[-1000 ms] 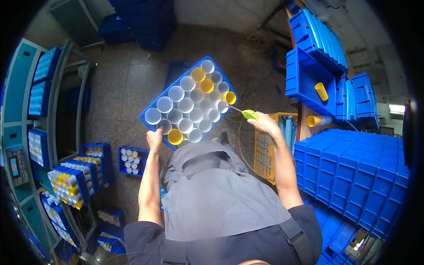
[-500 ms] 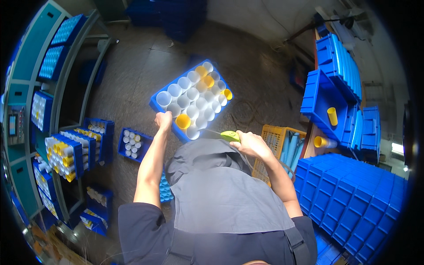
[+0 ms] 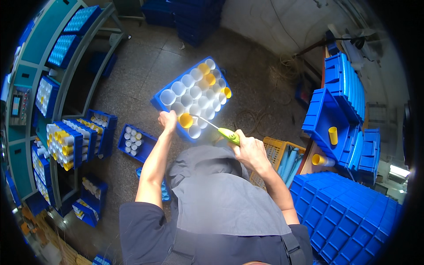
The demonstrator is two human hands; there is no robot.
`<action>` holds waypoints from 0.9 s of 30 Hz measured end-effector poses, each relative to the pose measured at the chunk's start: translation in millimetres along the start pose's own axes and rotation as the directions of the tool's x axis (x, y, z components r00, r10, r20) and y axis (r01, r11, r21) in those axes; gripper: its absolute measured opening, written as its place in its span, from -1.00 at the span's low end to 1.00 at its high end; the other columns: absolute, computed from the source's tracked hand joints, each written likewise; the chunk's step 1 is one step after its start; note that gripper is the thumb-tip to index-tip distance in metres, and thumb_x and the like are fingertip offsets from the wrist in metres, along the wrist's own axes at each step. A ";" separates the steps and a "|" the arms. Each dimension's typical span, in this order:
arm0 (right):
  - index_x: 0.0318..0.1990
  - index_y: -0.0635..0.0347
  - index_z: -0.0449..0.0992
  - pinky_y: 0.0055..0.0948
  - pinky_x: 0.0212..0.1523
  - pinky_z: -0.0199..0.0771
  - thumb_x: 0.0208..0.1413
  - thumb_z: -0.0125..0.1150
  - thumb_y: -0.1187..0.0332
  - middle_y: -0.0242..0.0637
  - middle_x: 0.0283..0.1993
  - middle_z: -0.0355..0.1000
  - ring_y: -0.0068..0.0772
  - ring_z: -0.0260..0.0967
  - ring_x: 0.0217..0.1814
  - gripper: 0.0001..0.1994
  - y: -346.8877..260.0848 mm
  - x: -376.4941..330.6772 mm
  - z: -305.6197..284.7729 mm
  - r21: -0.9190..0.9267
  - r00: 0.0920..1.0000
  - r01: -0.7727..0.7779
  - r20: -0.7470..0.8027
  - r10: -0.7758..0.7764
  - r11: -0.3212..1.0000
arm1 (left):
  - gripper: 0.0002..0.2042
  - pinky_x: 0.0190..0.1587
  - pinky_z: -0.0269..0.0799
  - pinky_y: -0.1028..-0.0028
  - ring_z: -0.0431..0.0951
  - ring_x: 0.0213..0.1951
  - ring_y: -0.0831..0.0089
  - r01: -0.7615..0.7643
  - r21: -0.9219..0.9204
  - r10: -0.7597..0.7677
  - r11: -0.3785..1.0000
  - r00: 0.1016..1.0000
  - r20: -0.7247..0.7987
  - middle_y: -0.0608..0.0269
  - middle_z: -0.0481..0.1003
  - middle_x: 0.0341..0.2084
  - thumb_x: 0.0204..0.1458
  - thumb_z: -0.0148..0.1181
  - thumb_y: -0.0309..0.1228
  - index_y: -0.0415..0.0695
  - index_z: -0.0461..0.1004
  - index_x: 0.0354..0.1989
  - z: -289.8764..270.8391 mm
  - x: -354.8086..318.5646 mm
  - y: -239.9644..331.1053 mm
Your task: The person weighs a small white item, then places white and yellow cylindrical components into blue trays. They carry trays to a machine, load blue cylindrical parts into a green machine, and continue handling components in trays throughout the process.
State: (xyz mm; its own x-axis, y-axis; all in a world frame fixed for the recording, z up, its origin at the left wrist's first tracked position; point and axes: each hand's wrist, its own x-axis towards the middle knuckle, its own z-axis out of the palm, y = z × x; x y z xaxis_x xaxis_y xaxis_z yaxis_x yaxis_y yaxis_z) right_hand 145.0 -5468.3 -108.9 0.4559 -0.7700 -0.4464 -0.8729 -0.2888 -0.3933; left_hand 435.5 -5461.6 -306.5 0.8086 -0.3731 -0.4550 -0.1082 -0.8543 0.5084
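In front of me a blue crate (image 3: 157,105) is tilted, packed with upright tubes, mostly white (image 3: 195,92) with a few yellow ones. My left hand (image 3: 168,120) is closed on the crate's near left edge. Wrapped round the green handle of what looks like an air blow gun (image 3: 229,135), my right hand (image 3: 251,152) is off the crate's near right side. The tool's thin metal nozzle reaches over the crate, its bent tip beside the near yellow tube (image 3: 186,120). Whether the tip touches the tube, I cannot tell.
Left, a rack (image 3: 84,57) holds crates of tubes. A small blue crate (image 3: 142,152) of white tubes stands on the floor. To the right are a yellow basket (image 3: 271,152) of light-blue pieces, stacked blue crates (image 3: 340,207) and a loose yellow tube (image 3: 322,160).
My right hand has brought the blow gun's nozzle further over the crate, toward the near yellow tube. My left hand keeps hold of the crate's edge. The view has shifted slightly.
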 end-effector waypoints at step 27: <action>0.05 0.15 0.49 0.04 -0.07 0.54 0.21 0.19 0.05 0.19 -0.25 0.56 0.25 0.54 -0.11 -0.59 228.3 62.6 -128.9 -0.089 0.967 -0.251 -0.071 0.245 0.964 | -0.56 -0.14 0.45 0.31 0.60 -0.25 0.35 0.103 -0.209 -0.083 0.973 0.991 0.100 -0.03 0.65 -0.34 0.00 0.35 -0.23 -0.51 0.59 -0.25 -27.8 1.7 18.9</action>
State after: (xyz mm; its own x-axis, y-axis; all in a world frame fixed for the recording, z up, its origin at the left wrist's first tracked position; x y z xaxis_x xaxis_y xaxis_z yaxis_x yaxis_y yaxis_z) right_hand -48.2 -5655.7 -123.0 0.2148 -0.8557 -0.4709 -0.9712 -0.1361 -0.1957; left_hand 451.0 -5468.3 -277.3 0.7526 -0.3350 -0.5669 0.0988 -0.7937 0.6002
